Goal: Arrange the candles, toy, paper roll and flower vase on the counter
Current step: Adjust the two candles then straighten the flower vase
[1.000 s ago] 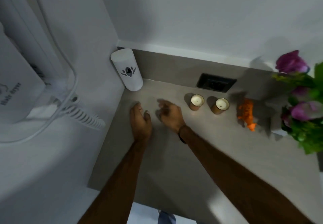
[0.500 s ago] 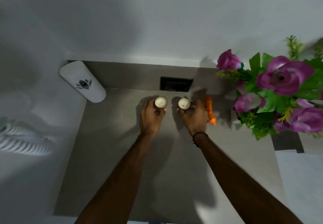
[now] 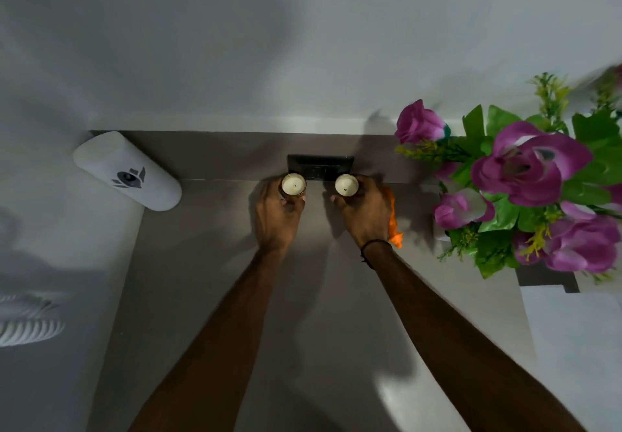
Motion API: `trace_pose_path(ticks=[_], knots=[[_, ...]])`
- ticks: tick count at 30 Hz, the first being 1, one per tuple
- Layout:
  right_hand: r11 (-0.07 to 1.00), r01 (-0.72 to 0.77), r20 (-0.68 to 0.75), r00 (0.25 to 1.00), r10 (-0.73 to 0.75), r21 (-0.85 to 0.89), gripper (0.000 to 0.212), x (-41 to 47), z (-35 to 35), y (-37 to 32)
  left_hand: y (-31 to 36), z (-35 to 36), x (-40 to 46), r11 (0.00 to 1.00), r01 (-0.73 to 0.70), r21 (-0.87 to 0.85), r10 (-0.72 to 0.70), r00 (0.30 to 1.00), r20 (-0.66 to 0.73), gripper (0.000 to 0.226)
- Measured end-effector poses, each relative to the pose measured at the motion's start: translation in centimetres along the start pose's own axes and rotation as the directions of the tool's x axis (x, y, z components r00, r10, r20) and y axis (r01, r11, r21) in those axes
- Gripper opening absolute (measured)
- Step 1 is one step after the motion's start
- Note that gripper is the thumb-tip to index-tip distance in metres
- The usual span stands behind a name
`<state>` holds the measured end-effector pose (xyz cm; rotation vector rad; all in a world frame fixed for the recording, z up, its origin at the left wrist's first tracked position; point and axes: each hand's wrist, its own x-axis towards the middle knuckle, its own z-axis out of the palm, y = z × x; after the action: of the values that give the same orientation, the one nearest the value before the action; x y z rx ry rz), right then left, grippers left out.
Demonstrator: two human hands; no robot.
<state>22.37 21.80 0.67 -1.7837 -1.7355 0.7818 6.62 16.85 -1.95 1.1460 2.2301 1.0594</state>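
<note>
Two small candles in brown cups stand near the back of the grey counter (image 3: 208, 297). My left hand (image 3: 277, 216) is wrapped around the left candle (image 3: 293, 184). My right hand (image 3: 365, 214) grips the right candle (image 3: 346, 185). An orange toy (image 3: 393, 226) lies just right of my right hand, mostly hidden behind it. The white paper roll (image 3: 128, 170) with a dark logo stands in the back left corner. The flower vase is hidden under its purple flowers and green leaves (image 3: 525, 192) at the right.
A black wall socket (image 3: 319, 162) sits in the backsplash right behind the candles. A white coiled cord (image 3: 27, 322) hangs at the far left. A white surface (image 3: 579, 347) adjoins the counter at the right, below the flowers.
Both hands went from resting flat on the counter to the two candles and closed around them. My view swung to the right, bringing the flowers in.
</note>
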Motion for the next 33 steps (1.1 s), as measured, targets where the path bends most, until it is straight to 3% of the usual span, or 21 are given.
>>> trace_pose_path(ticks=[3, 6, 8, 13, 20, 24, 28, 33], knots=[[0.998, 0.053, -0.025, 0.998, -0.053, -0.026, 0.054, -1.2, -1.5, 0.2, -1.3, 0.3, -2.1, 0.989, 0.011, 0.148, -0.023, 0.997, 0.074, 0.083], [0.988, 0.099, -0.088, 0.990, -0.110, -0.122, 0.053, -2.8, -3.6, 1.9, -4.1, 0.8, -7.6, 0.886, -0.146, 0.440, 0.063, 0.978, 0.197, 0.086], [0.981, 0.031, -0.118, 0.992, -0.055, -0.190, 0.049, -3.4, -4.7, 3.1, -5.6, 0.9, -11.3, 0.805, -0.243, 0.542, 0.129, 0.962, 0.240, 0.083], [0.991, -0.104, -0.173, 0.981, 0.089, -0.080, 0.030, -3.4, -4.7, 4.1, -6.5, 0.8, -13.0, 0.756, -0.286, 0.589, 0.147, 0.951, 0.272, 0.081], [0.981, -0.162, -0.108, 0.983, 0.151, -0.102, 0.043, -2.3, -4.5, 4.9, -6.0, 0.5, -12.9, 0.757, -0.283, 0.589, 0.132, 0.949, 0.286, 0.081], [0.989, -0.147, -0.188, 0.972, 0.140, -0.024, 0.057, -5.4, -5.6, 5.8, -6.1, 0.4, -12.9, 0.749, -0.277, 0.601, 0.113, 0.948, 0.297, 0.082], [0.963, -0.238, -0.324, 0.907, 0.268, 0.129, 0.040, -11.9, -7.8, 10.5, -6.4, 0.6, -12.7, 0.741, -0.283, 0.609, 0.116, 0.947, 0.299, 0.084], [0.906, -0.406, -0.404, 0.814, 0.419, 0.121, 0.066, -9.6, -9.8, 13.4, -7.0, 1.0, -12.7, 0.734, -0.297, 0.611, 0.151, 0.948, 0.280, 0.082]])
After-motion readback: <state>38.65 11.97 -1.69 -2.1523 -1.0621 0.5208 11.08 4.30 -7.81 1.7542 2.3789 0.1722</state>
